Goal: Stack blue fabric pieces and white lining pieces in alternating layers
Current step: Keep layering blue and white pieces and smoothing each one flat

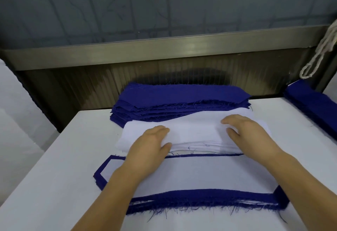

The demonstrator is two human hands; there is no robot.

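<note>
A pile of blue fabric pieces (175, 101) lies at the back of the white table (63, 167). In front of it sits a pile of white lining pieces (193, 132). My left hand (153, 143) rests on that white pile's left part, fingers on top and thumb at the front edge. My right hand (248, 132) lies on its right part with fingers slightly bent. Nearest me is the alternating stack (200, 174): a white lining piece on top, frayed blue fabric showing all round its edges.
More blue fabric (311, 104) is stacked at the right edge of the table. A cream cord (317, 55) hangs at the upper right. A metal rail (164, 48) and a dark ribbed panel run behind the table. White material (16, 121) stands at the left.
</note>
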